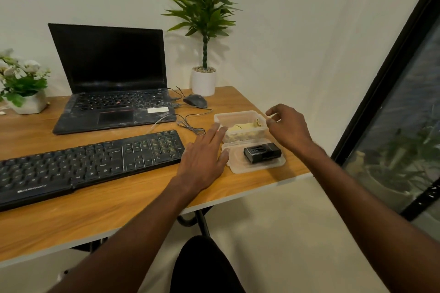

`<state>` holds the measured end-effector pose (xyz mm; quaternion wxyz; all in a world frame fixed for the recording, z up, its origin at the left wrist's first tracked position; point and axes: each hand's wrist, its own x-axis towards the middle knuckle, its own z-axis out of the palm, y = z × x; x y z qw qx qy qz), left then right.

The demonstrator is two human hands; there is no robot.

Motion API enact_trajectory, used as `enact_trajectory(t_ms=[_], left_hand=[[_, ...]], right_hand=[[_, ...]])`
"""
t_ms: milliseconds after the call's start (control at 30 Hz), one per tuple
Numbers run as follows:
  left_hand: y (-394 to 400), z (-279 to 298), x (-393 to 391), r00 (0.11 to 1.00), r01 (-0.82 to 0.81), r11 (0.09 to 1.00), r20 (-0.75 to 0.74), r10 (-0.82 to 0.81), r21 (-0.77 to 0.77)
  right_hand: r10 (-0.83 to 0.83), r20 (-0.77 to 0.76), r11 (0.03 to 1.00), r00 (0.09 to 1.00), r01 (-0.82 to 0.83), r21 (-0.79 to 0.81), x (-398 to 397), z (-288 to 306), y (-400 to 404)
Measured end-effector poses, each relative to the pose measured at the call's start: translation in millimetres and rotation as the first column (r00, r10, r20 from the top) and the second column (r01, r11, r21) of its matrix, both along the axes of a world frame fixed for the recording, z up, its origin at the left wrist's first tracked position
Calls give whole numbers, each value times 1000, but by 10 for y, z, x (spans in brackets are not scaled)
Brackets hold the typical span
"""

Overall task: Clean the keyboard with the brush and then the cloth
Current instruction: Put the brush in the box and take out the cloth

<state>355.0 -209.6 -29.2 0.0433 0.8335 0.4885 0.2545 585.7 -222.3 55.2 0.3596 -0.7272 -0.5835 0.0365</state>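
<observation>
A wooden tabletop (133, 200) fills the lower left of the view, set against a pale wall. At its back stands an open black laptop (112, 78) with a dark screen and a dusty deck. In front of the laptop, nearer the person, lies a long black keyboard (83, 164), angled across the tabletop and reaching to the left edge of the view. A tall leafy plant in a white pot (204, 82) stands at the far right corner, and a smaller pot of white flowers (22, 85) sits at the far left.

Right of the keyboard is a clear plastic container (240, 118), uncovered, holding something pale yellow; whether that is the cloth cannot be told. Its lid (257, 166) lies flat just in front of it with a small black box (262, 152) on top. A black mouse (195, 100) and a loose cable (190, 123) lie behind, beside the laptop.

The left hand (202, 162) is flat and spread, grasping nothing, between the keyboard's right end and the container, fingertips touching the container's near left side. The right hand (288, 127) hovers at the container's right rim, fingers loosely curled and empty. No brush can be made out.
</observation>
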Motion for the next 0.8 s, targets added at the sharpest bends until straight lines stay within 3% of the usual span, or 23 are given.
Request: enact_trajectory(t_ms=[200,400,667,800], left_hand=[[49,-22,21,1000,3,1000,-9,-3,-15],[59,-27,17,1000,-3,1000,-14,3,-7],[61,-33,27,1000,-8,1000,-5,8,-16],[71,-38,25,1000,-5,1000,-1,5,-21]], right_hand=[[156,204,984,967,-133,-122,67,111,377],[217,468,950,857,-75,-303,-28,109,715],[446,403,841,799,-220,-494,-149,50,1030],[420,443,856,792,-185,-482,-187,44,1105]])
